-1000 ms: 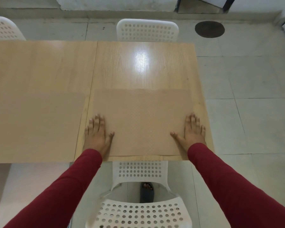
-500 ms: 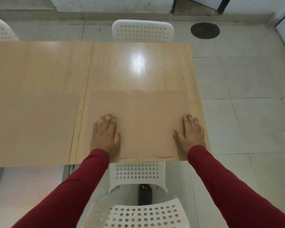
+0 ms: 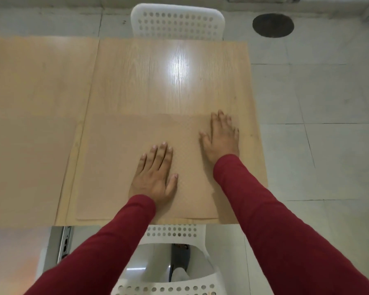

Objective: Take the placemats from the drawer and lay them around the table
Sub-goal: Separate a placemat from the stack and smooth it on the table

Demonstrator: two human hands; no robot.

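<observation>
A tan textured placemat (image 3: 115, 162) lies flat at the near edge of the light wooden table (image 3: 168, 81), in front of me. My left hand (image 3: 156, 175) rests flat on the mat's middle, fingers spread. My right hand (image 3: 222, 135) lies flat on the mat near its far right corner. Neither hand grips anything. A second tan placemat (image 3: 28, 167) lies to the left on the adjoining table half, reaching the near edge.
A white perforated chair (image 3: 177, 22) stands at the far side of the table. Another white chair (image 3: 175, 262) is tucked under the near edge below me. A metal drawer rail (image 3: 65, 241) shows beneath the table. Grey tiled floor lies to the right, with a round dark drain cover (image 3: 273, 25).
My left hand slid right from the mat's left edge to its middle. My right hand moved forward along the right edge toward the far corner. The view shifted closer.
</observation>
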